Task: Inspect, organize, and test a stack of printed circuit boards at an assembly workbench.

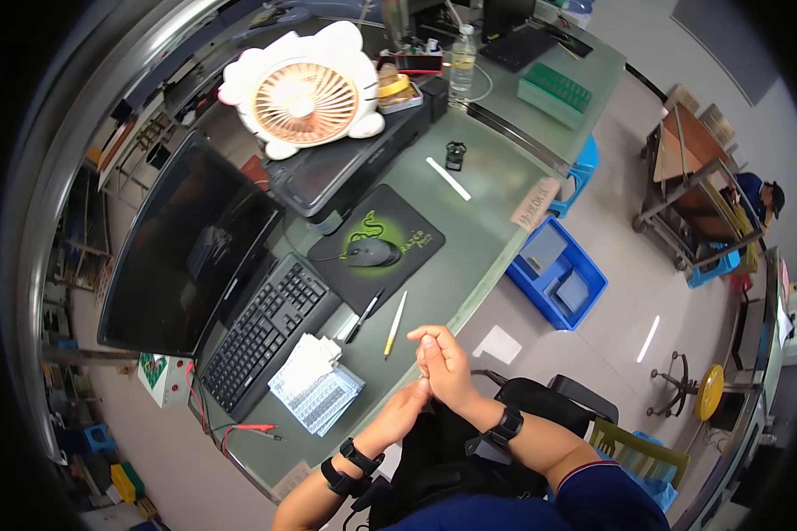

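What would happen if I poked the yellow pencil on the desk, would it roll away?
The pencil is thin and lies flat on the desk, so a sideways poke would probably roll it. It looks light and stiff, so it should lift easily. It lies near the desk edge, so it might drop off.

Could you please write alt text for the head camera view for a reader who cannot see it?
A seated person's left hand and right hand meet, holding nothing, at the edge of a green desk. On it lie a keyboard, mouse, yellow pencil and white fan.

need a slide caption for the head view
Left hand and right hand pressed together beside a desk with keyboard and mouse.
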Tool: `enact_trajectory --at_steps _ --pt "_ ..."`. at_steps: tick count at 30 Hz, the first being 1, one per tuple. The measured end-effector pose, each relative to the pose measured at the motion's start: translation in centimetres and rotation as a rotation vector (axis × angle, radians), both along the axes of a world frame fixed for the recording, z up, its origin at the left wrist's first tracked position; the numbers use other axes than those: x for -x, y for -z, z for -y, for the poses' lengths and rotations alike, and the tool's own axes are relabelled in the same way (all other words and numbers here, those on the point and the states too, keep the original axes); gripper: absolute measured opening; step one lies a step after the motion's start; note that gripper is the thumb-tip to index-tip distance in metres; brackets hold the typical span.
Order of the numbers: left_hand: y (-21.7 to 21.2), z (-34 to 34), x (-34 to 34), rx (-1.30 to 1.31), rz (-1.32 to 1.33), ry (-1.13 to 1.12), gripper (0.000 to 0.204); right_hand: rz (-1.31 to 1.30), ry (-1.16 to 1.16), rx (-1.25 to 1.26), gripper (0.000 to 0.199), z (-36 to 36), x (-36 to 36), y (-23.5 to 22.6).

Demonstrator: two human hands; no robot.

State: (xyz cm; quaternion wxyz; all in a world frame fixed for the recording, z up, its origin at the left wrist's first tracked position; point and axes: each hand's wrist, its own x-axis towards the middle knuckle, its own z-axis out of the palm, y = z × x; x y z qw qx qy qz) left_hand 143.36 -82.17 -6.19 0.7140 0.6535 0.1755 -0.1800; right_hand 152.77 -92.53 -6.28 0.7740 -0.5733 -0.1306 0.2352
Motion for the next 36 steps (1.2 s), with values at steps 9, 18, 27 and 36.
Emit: enact_trajectory --at_steps 9,18,27,36 --pt "1.1 3.6 -8.9 0.873 -0.073 -0.314 0.027 0.021 0.061 0.261 0.025 7.1 -6.2 4.8" --pt "4.5 6.2 -13.3 0.889 -0.325 -0.147 0.029 -0.188 -0.273 0.206 0.031 12.2 -8.9 8.4" --pt "6.7 7.9 -15.4 0.701 -0.560 -0.106 0.025 -0.149 -0.260 0.137 0.021 16.3 -9.7 13.1" --pt "4.6 6.3 -17.7 0.319 -0.620 -0.159 0.053 -0.475 0.016 -0.014 0.018 19.8 -12.5 22.3"
